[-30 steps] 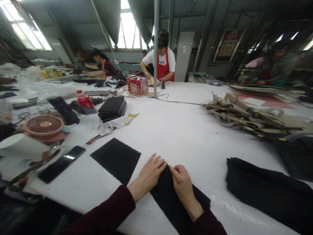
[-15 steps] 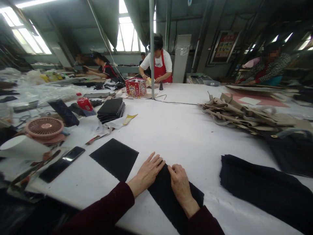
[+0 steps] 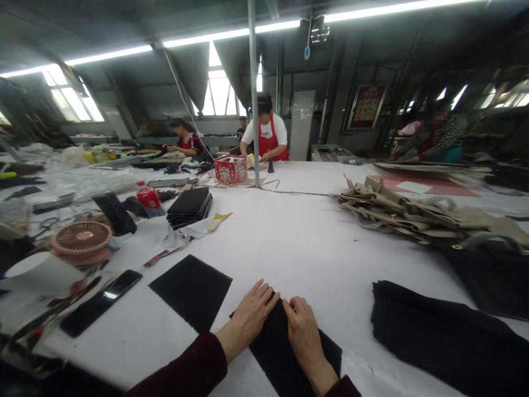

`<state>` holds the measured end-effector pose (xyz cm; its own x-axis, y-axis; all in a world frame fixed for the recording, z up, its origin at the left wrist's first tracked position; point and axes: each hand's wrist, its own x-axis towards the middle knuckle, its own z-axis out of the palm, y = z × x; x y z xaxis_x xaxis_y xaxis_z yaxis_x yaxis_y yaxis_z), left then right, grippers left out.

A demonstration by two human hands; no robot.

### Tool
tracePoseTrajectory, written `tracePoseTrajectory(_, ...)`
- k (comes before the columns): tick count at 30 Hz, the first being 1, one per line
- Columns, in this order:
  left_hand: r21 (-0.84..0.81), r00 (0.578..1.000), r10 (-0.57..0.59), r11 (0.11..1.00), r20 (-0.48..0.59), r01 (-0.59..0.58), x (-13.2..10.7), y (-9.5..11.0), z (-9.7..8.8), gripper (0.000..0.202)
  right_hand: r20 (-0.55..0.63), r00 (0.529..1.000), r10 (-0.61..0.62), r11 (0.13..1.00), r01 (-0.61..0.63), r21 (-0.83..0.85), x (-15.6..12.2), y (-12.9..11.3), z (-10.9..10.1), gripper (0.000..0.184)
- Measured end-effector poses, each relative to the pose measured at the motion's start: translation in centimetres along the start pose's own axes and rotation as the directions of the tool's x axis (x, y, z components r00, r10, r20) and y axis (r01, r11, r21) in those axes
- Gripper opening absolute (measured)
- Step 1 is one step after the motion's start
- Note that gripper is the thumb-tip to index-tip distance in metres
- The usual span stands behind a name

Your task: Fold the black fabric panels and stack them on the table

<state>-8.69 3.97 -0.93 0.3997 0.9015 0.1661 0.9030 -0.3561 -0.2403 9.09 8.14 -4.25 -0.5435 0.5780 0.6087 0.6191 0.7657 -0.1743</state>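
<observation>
A piece of black fabric [image 3: 285,353] lies on the white table [image 3: 301,242] right in front of me. My left hand [image 3: 250,317] rests flat on its left edge, fingers stretched out. My right hand [image 3: 301,331] sits on the fabric's far end with the fingers curled down, pinching or pressing the cloth. A second flat black piece [image 3: 190,289] lies just left of my hands. A stack of black fabric [image 3: 446,336] lies to the right.
At left are a phone [image 3: 97,303], a pink round fan [image 3: 80,240], a white paper roll [image 3: 37,271], a red can [image 3: 147,197] and a pile of black pieces [image 3: 190,204]. Beige bags [image 3: 413,212] are heaped at right. A pole [image 3: 253,94] stands mid-table; other people work beyond.
The camera has tilted upward, so the table sits lower in view. My hands stay on the black fabric, with the left hand drawn slightly inward.
</observation>
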Motion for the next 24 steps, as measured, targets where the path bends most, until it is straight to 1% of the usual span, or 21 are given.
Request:
tracePoseTrajectory(3,-0.035,1.000,-0.002,0.999,-0.002,0.002,0.0,-0.1,-0.4,0.052,-0.001,1.000,0.000,1.000,0.000,0.013,-0.1,0.1,0.1,0.029)
tracePoseTrajectory(9,-0.104,1.000,0.006,0.995,0.020,-0.004,0.1,0.0,-1.3,0.049,0.079,0.997,-0.002,0.999,-0.002,0.046,-0.5,0.5,-0.4,0.033)
tracePoseTrajectory(13,-0.075,1.000,0.015,0.997,0.028,-0.013,0.0,-0.1,-1.3,0.053,0.107,0.994,-0.003,0.998,-0.003,0.058,-0.7,0.8,-0.7,0.035)
tracePoseTrajectory(19,-0.038,0.996,0.079,0.996,0.051,-0.077,0.2,-1.1,-1.1,0.052,0.118,0.992,0.042,0.996,-0.051,0.073,-0.3,1.0,-0.3,0.030)
tracePoseTrajectory(24,-0.048,0.998,0.050,0.998,0.043,-0.048,0.5,-0.6,-1.5,0.045,0.153,0.986,0.070,0.994,-0.083,0.078,-0.4,1.2,-0.5,0.029)
